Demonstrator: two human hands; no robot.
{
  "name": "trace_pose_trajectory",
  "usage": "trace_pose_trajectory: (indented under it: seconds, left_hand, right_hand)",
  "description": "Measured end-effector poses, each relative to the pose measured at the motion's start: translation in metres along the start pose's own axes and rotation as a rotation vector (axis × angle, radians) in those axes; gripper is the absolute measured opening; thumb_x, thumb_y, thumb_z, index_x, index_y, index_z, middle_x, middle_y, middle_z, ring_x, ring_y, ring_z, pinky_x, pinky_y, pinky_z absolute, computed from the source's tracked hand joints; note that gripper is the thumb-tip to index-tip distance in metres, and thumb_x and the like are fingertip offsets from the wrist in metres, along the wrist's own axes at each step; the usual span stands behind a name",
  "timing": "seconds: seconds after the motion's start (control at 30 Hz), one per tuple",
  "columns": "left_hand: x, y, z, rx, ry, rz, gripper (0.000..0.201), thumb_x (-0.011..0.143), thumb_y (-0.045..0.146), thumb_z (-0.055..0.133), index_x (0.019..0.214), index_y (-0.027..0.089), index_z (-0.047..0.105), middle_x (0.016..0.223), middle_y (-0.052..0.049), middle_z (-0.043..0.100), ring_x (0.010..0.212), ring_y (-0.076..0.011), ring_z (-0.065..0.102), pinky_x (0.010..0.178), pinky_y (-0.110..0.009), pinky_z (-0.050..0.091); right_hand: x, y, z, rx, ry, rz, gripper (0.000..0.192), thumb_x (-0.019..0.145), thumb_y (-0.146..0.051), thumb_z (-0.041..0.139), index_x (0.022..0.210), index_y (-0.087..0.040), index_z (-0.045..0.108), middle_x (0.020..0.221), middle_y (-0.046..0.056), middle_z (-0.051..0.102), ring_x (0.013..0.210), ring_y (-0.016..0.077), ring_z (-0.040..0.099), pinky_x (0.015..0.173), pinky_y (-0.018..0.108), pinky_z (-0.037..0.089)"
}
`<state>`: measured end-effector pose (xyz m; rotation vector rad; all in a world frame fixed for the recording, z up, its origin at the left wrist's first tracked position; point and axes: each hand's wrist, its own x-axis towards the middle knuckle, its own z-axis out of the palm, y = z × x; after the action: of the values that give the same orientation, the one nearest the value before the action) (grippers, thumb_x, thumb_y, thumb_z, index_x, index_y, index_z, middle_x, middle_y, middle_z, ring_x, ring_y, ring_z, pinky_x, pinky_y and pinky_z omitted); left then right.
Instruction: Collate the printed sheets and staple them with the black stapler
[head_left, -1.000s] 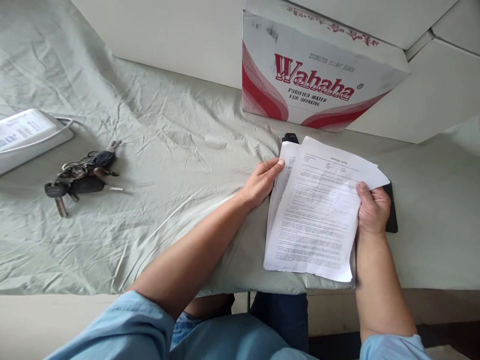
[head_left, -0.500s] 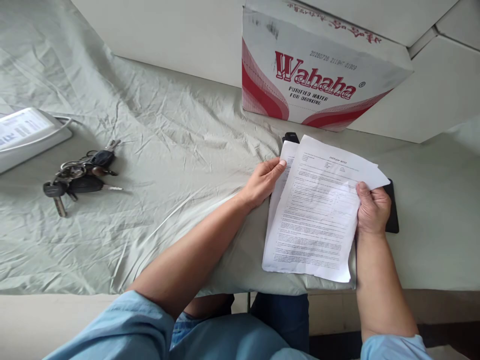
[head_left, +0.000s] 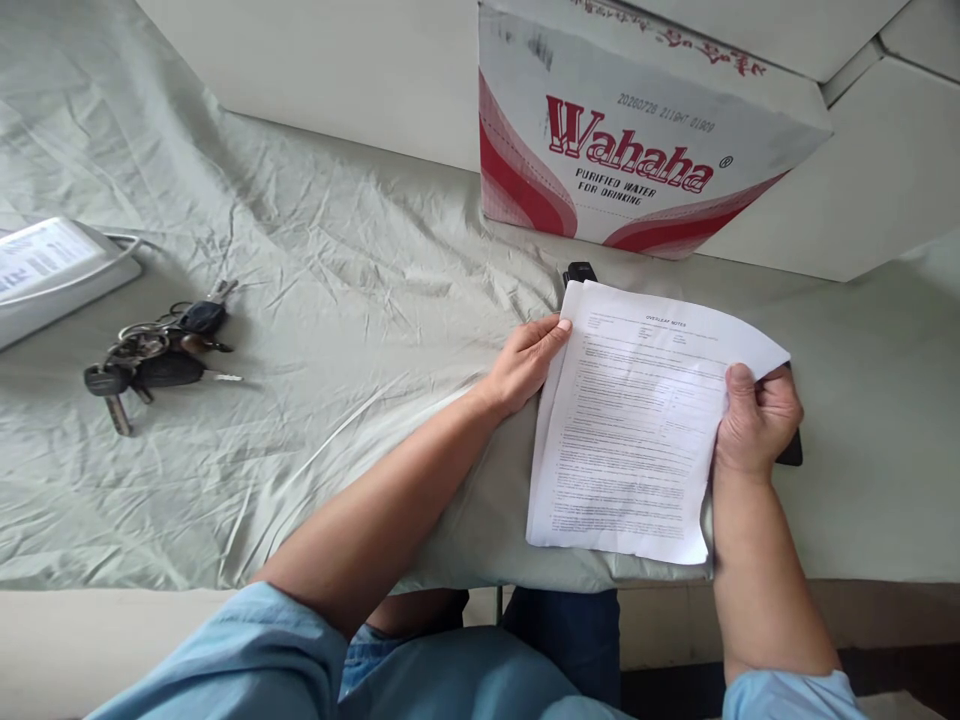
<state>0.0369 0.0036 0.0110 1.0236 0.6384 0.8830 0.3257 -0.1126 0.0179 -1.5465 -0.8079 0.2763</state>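
Over the near edge of the creased, cloth-covered surface (head_left: 360, 310), a thin stack of printed papers (head_left: 622, 430) is held, its sheets slightly rippled. The left hand (head_left: 529, 362) pinches the left edge, thumb on top; the right hand (head_left: 761, 415) grips the right edge, below a curving upper corner. A flat black object (head_left: 792, 450) is mostly hidden behind that hand. Beyond stands a boxy red-and-white cardboard carton (head_left: 637, 215); well to the left, metal keys (head_left: 171, 369) with black heads lie near a smooth white device (head_left: 64, 268).
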Motion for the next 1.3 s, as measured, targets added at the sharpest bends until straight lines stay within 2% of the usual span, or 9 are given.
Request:
trace_pose_trajectory:
  seconds: [0.1,0.3,0.53,0.67,0.83,1.0,1.3]
  left_hand:
    - [-0.001,0.003,0.001,0.011,-0.023,0.007,0.072,0.093,0.089,0.082,0.1,0.017,0.084,0.086,-0.006,0.082,0.085,-0.0238,0.076,0.08,-0.036,0.057]
    - [-0.002,0.004,0.001,0.041,-0.041,0.019,0.073,0.095,0.091,0.079,0.098,0.018,0.083,0.09,-0.006,0.081,0.087,-0.0231,0.073,0.08,-0.036,0.056]
    - [-0.001,0.003,0.003,0.046,-0.059,0.036,0.075,0.095,0.092,0.078,0.097,0.018,0.081,0.091,-0.006,0.08,0.086,-0.0212,0.069,0.08,-0.035,0.053]
    - [-0.002,0.006,0.004,0.042,-0.059,0.03,0.075,0.095,0.093,0.077,0.1,0.018,0.083,0.092,-0.007,0.081,0.088,-0.0235,0.071,0.082,-0.036,0.054]
    - [-0.003,0.005,0.003,0.067,-0.055,0.037,0.074,0.097,0.092,0.075,0.102,0.018,0.084,0.095,-0.008,0.083,0.091,-0.0251,0.075,0.083,-0.037,0.056]
    - [-0.002,0.004,0.003,0.058,-0.076,0.039,0.076,0.098,0.093,0.074,0.104,0.018,0.084,0.1,-0.01,0.085,0.097,-0.0276,0.078,0.086,-0.038,0.058]
    - [-0.001,0.005,0.005,0.065,-0.075,0.029,0.077,0.096,0.095,0.073,0.098,0.018,0.081,0.093,-0.008,0.082,0.088,-0.0243,0.074,0.081,-0.037,0.054]
  right_hand:
    - [-0.003,-0.002,0.003,-0.04,0.045,-0.101,0.044,0.084,-0.07,0.098,0.091,-0.031,0.081,0.087,0.003,0.079,0.108,0.0332,0.082,0.107,0.051,0.07]
    - [-0.005,-0.002,0.006,-0.025,0.017,-0.094,0.044,0.085,-0.069,0.098,0.096,-0.028,0.083,0.086,0.001,0.078,0.1,0.0277,0.081,0.107,0.047,0.068]
    - [-0.008,-0.001,0.009,-0.015,-0.028,-0.056,0.048,0.087,-0.067,0.097,0.106,-0.023,0.087,0.097,0.003,0.084,0.103,0.0264,0.082,0.113,0.047,0.066]
    - [-0.009,-0.001,0.011,-0.02,-0.053,-0.025,0.048,0.088,-0.067,0.095,0.107,-0.023,0.089,0.107,0.005,0.088,0.108,0.0274,0.082,0.114,0.049,0.066]
    - [-0.009,0.002,0.011,0.038,-0.052,0.045,0.045,0.084,-0.06,0.098,0.108,-0.023,0.088,0.105,0.004,0.086,0.099,0.0255,0.081,0.106,0.046,0.068]
    - [-0.008,0.002,0.011,0.058,-0.107,0.1,0.039,0.083,-0.056,0.097,0.101,-0.022,0.089,0.102,0.004,0.084,0.097,0.024,0.078,0.1,0.042,0.067]
    - [-0.003,0.001,0.009,0.07,-0.143,0.172,0.041,0.078,-0.059,0.1,0.099,-0.025,0.09,0.1,0.002,0.085,0.092,0.0228,0.079,0.094,0.039,0.069]
